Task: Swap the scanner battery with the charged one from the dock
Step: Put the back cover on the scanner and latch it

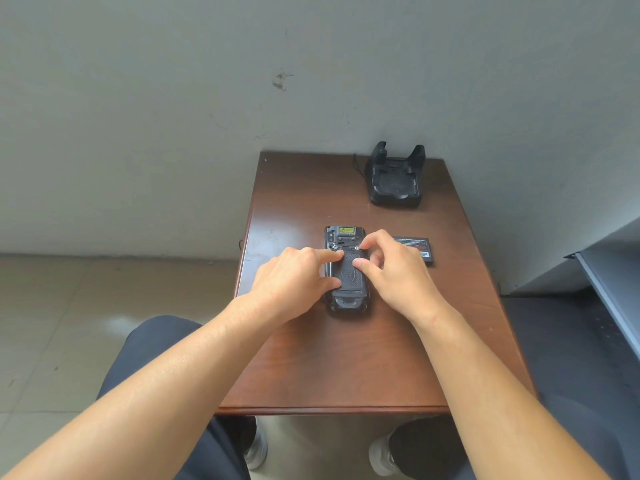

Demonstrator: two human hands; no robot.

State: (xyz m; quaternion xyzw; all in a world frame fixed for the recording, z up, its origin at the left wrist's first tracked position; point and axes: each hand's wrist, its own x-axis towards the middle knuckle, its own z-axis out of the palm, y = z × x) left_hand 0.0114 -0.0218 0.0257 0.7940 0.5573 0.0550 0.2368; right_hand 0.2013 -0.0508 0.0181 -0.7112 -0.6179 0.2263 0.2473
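Observation:
A black handheld scanner (347, 296) lies face down in the middle of the small brown table (311, 368), its textured battery cover on top. My left hand (294, 282) rests on the scanner's left side, index fingertip on the left latch near the cover's top edge. My right hand (391, 271) presses on the right side, with the index fingertip at the right latch and the thumb on the cover. A flat black battery (420, 252) with a label lies on the table just right of my right hand. The black charging dock (394, 181) stands at the table's far right corner.
A grey wall runs behind the table. A grey metal shelf (609, 289) stands close on the right. A cable (358, 168) leaves the dock's left side. My knees and shoes show under the table's near edge.

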